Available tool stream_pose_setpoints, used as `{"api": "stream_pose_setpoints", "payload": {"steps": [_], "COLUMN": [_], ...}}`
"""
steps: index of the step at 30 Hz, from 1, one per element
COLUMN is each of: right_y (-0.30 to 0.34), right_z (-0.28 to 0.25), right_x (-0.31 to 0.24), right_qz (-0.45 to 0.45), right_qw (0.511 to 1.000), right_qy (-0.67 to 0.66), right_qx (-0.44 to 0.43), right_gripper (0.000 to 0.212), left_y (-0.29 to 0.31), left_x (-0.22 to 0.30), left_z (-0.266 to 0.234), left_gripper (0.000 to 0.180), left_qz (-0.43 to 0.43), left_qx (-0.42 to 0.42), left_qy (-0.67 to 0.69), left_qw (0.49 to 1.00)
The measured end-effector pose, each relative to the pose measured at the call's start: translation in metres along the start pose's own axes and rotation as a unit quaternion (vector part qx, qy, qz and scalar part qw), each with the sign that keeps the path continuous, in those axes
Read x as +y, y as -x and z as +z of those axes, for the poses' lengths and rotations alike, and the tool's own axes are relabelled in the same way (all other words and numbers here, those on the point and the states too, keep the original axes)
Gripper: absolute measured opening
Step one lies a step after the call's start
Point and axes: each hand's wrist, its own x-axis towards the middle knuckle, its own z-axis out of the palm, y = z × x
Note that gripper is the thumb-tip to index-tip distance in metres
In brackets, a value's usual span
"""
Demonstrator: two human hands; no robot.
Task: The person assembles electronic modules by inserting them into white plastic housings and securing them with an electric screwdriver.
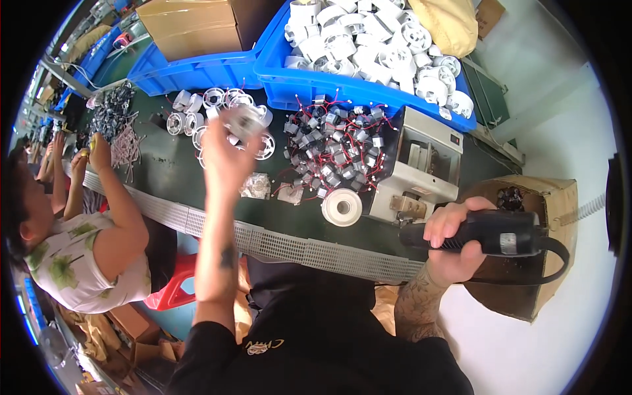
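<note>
My left hand (pixel 224 158) is raised over the dark green bench (pixel 164 171), fingers closed on a small white round plastic part (pixel 242 122) that is blurred by motion. My right hand (pixel 454 240) grips a black electric screwdriver (pixel 490 232) held sideways at the bench's near right edge, its cable looping down to the right. Just in front of that tool sit a white spool-shaped part (pixel 342 207) and a beige fixture machine (pixel 421 168). A pile of small black motors with red wires (pixel 332 148) lies between my hands.
Several white round housings (pixel 197 105) lie on the bench. Two blue bins stand behind: one (pixel 368 92) full of white housings, one (pixel 197 69) holding a cardboard box. A cardboard box (pixel 533 263) stands at right. A person in a leaf-print shirt (pixel 85 257) works at left beside a red stool (pixel 174 286).
</note>
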Motion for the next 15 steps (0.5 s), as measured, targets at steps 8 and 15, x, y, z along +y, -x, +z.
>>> {"api": "stream_pose_setpoints", "payload": {"steps": [8,15], "right_y": [0.018,0.019], "right_z": [-0.007,0.021], "right_x": [0.001,0.002], "right_qz": [0.005,0.044], "right_qw": [0.996,0.997], "right_qy": [0.071,0.054], "right_qx": [0.059,0.025], "right_gripper": [0.064,0.065], "left_y": [-0.112,-0.119], "left_x": [-0.017,0.060], "left_z": [0.021,0.121], "left_gripper": [0.055,0.042], "left_qz": [0.136,0.085], "left_qx": [0.102,-0.106], "left_qy": [-0.117,-0.046], "left_qw": [0.978,0.990]}}
